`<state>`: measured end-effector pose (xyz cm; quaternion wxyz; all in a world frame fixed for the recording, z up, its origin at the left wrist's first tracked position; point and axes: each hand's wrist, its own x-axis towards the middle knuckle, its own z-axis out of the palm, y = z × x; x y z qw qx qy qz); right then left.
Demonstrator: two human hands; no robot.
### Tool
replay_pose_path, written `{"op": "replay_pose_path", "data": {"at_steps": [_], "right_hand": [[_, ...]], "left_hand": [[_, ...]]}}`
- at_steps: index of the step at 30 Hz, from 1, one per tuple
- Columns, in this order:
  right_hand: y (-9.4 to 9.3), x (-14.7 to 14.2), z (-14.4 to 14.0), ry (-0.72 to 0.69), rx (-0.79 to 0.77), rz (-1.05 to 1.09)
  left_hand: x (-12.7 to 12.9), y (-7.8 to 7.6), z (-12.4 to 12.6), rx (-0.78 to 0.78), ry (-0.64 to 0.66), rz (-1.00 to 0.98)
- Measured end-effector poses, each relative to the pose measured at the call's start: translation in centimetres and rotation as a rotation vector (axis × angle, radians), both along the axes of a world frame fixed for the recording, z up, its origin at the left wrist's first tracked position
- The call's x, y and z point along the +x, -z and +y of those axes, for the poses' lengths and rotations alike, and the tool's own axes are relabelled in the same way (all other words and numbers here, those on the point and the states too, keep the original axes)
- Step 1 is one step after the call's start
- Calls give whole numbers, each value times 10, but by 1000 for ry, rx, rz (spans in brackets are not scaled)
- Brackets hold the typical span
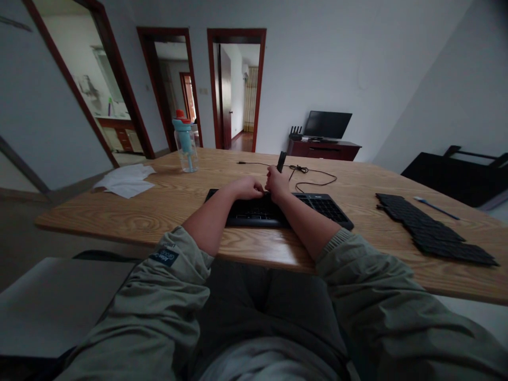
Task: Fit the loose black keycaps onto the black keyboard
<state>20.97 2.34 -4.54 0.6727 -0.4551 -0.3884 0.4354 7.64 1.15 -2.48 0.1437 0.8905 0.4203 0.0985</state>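
Near the middle of the table (166, 203), a little back from its near edge, our two hands meet over the black keyboard (278, 209). The right hand (277, 184) is curled shut around a slim dark tool (281, 161), whose upper end stands clear above the knuckles; its lower end is hidden behind the hand, so we cannot tell whether it touches a key. The left hand (248, 187) lies just beside it with fingers bent down onto the upper rows of the keyboard, loosely closed; whether it pinches something small there we cannot tell (the frame is dim and the fingertips are hidden).

We judge the step in hand to be working on single keys with the tool while the left hand steadies the board. The next move would call for a fine, steady pull or press at one key, with the board held flat.

Outward from the hands, the keyboard's cable (313, 177) loops toward the far edge. A sheet of dark key rows (432, 230) lies well apart toward the right end of the table, with a thin blue stick (435, 208) beyond it. Toward the far left corner stand a clear water bottle (185, 142) with a blue cap and some white paper sheets (126, 180).
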Motion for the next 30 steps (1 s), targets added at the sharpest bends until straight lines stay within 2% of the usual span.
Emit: {"op": "replay_pose_path", "data": {"at_steps": [4, 11, 14, 17, 19, 21, 26, 30], "right_hand": [[2, 2, 1, -18, 8, 0], [4, 12, -2, -81, 38, -201], [5, 30, -4, -157, 80, -450], [1, 55, -12, -175, 189, -740], [-5, 71, -22, -212, 252, -875], [-13, 84, -33, -279, 244, -963], [-28, 99, -50, -431, 185, -1028], [-26, 99, -46, -422, 259, -990]], "left_hand": [[0, -1, -2, 10, -7, -10], [-4, 2, 1, -12, 10, -21], [-5, 2, 1, -18, 16, -29], [-5, 0, -2, -39, 5, -36], [-5, -1, -3, -47, -11, -32], [-4, -2, -4, -48, -26, -18], [-1, -2, -3, 19, -33, 50], [0, -4, -6, 1, -36, 48]]}}
